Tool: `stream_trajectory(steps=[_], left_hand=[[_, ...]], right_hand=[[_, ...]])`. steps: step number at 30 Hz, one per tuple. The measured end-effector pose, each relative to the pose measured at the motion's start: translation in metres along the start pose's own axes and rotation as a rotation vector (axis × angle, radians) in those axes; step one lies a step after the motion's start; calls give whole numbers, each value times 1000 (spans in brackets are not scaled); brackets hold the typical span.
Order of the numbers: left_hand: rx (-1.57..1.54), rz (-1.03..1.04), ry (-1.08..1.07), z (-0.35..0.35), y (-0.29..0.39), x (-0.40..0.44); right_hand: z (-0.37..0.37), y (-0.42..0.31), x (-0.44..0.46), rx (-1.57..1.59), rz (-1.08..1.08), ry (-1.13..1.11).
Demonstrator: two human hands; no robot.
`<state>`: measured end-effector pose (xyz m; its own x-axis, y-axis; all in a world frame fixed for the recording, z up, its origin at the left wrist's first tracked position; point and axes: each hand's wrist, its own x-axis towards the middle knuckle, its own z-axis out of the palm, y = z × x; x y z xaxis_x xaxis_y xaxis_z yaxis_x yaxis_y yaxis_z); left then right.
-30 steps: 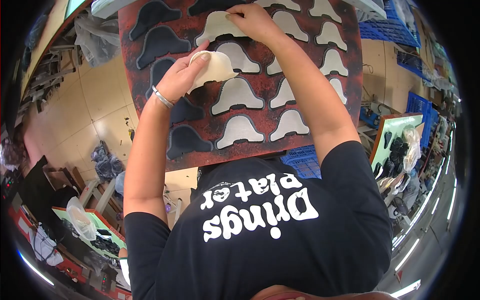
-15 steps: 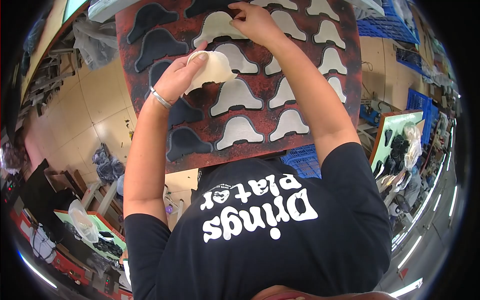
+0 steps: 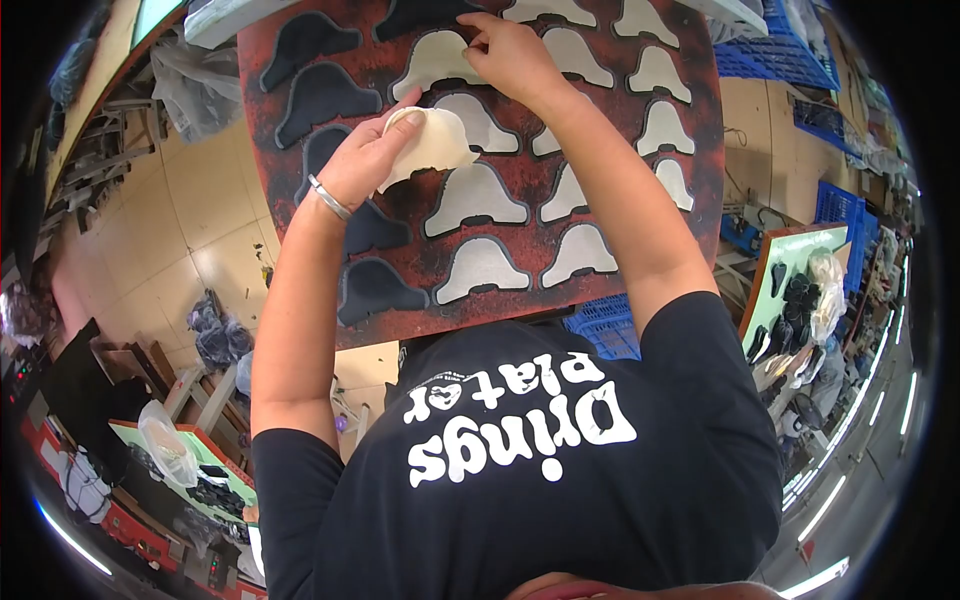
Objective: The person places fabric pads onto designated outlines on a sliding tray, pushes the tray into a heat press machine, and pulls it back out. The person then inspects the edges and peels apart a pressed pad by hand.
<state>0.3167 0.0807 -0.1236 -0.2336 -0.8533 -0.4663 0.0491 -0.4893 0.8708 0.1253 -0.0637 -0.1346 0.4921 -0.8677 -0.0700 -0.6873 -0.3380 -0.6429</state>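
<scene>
My left hand [image 3: 372,160] is closed on a cream bell-shaped cut piece [image 3: 432,145], perhaps a small stack, with the thumb on top. It hovers over a red, dark-stained board [image 3: 400,325]. My right hand [image 3: 508,58] reaches to the far part of the board, index finger and thumb apart. Its thumb is at the edge of a cream piece [image 3: 435,62] lying on a dark backing, and its index fingertip touches or nearly touches a dark piece [image 3: 425,14]. Several cream pieces [image 3: 475,200] lie on dark-edged pieces in rows. Bare dark pieces [image 3: 325,103] line the left side.
Blue plastic crates stand under the board [image 3: 605,325] and at the right [image 3: 840,210]. A green-topped table [image 3: 800,245] with dark parts and plastic bags is at the right. Clear plastic bags [image 3: 200,85] hang at the upper left above the tiled floor.
The board sits slightly lower and further right in view. My right thumb and index finger stay near the same cream piece. My left hand still holds its cream piece.
</scene>
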Motion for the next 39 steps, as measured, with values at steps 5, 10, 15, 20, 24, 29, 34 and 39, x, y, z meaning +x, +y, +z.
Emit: stream_trajectory(steps=[5, 10, 15, 20, 24, 29, 34, 39], left_hand=[[62, 26, 11, 1, 2, 0], [36, 1, 40, 3, 1, 1], [-16, -76, -27, -1, 4, 0], [-29, -38, 31, -6, 4, -4], [-127, -48, 70, -7, 22, -35], [-201, 34, 120, -9, 19, -54], [-306, 84, 155, 7, 27, -49], [-369, 152, 133, 20, 32, -34]], right_hand=[[7, -9, -8, -208, -36, 141], [16, -10, -18, -294, -478, 181], [34, -6, -29, -298, -627, 60], [32, -10, -33, -427, -535, -146], [26, -13, -35, -461, -524, -210], [27, -15, -32, -331, -505, -138], [-13, -51, -37, 553, -145, -208], [-20, -53, -52, 712, -23, -314]])
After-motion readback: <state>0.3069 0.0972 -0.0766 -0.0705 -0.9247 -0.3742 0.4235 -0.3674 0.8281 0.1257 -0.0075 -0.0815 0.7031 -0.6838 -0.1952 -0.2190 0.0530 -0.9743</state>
